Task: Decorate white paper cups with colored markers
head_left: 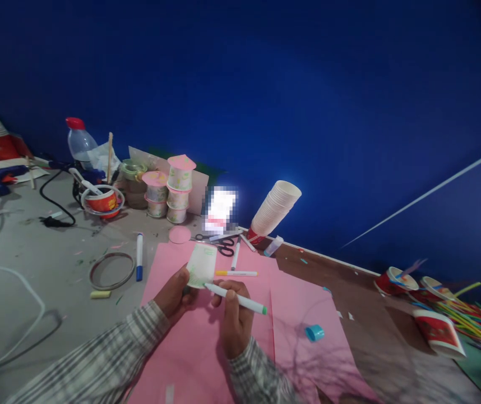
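Note:
My left hand [176,292] is closed on a white paper cup [202,265], tilted, with green marks drawn on its side. In my right hand [236,317] I hold a white marker [240,300] with a green end. The marker's tip is at the lower edge of the cup. Both hands are over pink paper [181,348]. Beyond them on the paper lie a yellow marker [237,273], a grey-tipped marker [236,253] and black-handled scissors [226,247]. A round pink paper disc [180,234] is at the paper's far edge.
Decorated cup towers [179,196] with pink tops stand behind, near a leaning stack of paper cups [276,207]. To the left are a tape roll [112,271], a blue-capped marker [139,257] and a bottle [81,140]. Coloured sticks [471,320] and red cups [396,279] are at right.

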Motion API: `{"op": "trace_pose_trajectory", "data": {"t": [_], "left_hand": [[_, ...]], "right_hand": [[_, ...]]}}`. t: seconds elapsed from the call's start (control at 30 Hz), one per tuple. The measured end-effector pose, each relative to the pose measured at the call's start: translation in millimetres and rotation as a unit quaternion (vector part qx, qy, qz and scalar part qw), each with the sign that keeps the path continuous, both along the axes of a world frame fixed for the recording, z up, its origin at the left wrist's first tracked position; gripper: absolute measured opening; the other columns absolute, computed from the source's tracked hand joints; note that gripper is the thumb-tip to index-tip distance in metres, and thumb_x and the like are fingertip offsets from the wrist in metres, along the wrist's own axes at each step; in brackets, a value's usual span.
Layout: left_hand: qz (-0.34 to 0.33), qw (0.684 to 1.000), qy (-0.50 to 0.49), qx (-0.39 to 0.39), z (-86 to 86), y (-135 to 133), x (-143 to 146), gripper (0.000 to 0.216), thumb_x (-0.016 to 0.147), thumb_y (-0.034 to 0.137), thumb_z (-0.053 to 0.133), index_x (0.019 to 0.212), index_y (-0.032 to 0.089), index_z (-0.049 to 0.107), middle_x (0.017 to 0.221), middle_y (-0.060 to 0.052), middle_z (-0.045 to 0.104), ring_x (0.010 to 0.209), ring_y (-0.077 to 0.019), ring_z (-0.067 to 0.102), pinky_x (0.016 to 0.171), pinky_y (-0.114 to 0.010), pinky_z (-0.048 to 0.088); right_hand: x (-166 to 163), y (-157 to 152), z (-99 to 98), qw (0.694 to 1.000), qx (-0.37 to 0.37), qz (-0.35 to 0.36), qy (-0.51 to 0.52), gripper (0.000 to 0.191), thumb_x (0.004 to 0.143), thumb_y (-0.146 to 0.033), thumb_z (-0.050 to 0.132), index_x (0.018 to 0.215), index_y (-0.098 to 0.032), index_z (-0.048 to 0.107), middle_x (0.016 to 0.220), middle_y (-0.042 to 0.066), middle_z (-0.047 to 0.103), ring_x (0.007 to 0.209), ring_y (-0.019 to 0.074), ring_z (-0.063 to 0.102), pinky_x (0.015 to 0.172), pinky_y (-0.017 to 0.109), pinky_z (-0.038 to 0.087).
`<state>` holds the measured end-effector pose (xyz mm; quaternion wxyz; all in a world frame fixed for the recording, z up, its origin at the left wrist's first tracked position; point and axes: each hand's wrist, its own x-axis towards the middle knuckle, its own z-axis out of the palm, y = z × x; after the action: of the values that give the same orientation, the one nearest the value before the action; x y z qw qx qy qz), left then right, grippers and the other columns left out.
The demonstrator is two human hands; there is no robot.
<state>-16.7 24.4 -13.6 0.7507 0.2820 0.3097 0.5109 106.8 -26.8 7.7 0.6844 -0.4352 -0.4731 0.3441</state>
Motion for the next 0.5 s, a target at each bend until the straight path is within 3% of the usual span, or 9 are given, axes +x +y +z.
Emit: {"op": "trace_pose_trajectory", "data": {"t": [0.27,0.5], "left_hand": [[0.004,1.0,-0.002,-0.006,1.5,-0.2,0.0,0.05,0.051,0.061,0.059,0.07,0.015,0.06,0.033,0.009,0.042,0.027,-0.0059,0.019,0.025,-0.019,0.018],[0.008,1.0,0.001,-0.007,4.1,-0.2,0.7,0.053,0.049,0.063,0.059,0.068,0.014,0.061,0.032,0.009,0.042,0.027,-0.0057,0.02,0.026,-0.02,0.016]], "right_hand": [[-2.1,0.6,4.5,0.999,0.005,-0.006,0.036,0.025,0.083,-0.037,0.049,0.076,-0.021,0.067,0.071,0.004,0.068,0.044,0.0153,0.056,0.042,0.028,0.049],[-0.9,0.9,5.1,1.0,0.001,-0.02,0.002,0.024,0.083,-0.037,0.049,0.078,-0.02,0.066,0.053,-0.002,0.061,0.043,0.0164,0.056,0.041,0.027,0.048]]}}
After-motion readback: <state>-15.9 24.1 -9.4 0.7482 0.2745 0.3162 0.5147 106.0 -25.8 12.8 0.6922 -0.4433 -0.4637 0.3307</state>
